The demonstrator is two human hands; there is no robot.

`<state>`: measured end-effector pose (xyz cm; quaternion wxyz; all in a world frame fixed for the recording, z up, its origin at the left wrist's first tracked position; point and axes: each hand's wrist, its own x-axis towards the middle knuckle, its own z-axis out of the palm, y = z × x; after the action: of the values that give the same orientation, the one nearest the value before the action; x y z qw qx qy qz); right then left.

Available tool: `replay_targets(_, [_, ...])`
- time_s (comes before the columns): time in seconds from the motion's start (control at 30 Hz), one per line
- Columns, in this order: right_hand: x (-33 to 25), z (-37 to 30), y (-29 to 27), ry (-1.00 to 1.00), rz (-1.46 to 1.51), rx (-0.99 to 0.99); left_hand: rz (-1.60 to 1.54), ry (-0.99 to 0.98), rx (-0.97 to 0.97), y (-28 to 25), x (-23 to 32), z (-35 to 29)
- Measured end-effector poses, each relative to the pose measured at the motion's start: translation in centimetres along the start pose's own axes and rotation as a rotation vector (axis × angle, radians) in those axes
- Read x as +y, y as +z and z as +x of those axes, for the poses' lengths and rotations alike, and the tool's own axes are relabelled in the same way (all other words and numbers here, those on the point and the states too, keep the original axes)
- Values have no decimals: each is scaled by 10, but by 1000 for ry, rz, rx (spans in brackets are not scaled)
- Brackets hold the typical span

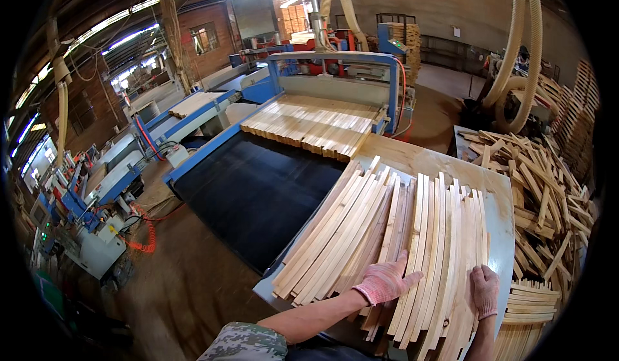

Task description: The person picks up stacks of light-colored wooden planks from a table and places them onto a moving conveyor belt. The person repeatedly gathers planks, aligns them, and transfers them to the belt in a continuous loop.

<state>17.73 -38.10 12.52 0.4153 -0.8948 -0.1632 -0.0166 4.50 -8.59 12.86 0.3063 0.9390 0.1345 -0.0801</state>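
Observation:
Long pale wooden strips [445, 232] lie side by side in two fanned groups on a smooth-topped table in front of me. My left hand [387, 280], in a pink knitted glove, rests on them where the groups meet, its fingers apart. At the right-hand edge of the strips is my right hand [485, 290], gloved the same way. Its fingers curl against the outermost strip, and their tips are partly hidden. The left group of strips [342, 232] leans away to the left, with darker strips at its inner side.
Left of the table runs a black conveyor belt [258, 187], carrying a row of wooden strips [316, 126] beneath a blue machine frame [335, 57]. A heap of loose wood offcuts [541, 193] stands at the right. Ribbed hoses [516, 45] hang behind it. More blue machinery [97, 200] stands at far left.

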Motion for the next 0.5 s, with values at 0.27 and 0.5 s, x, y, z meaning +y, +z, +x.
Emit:
replay_targets(0.27, [30, 2, 12, 8, 93, 71, 54, -46, -109, -13, 9, -5])
replay_targets(0.5, [27, 3, 8, 11, 33, 55, 48, -6, 1, 8, -5, 6])
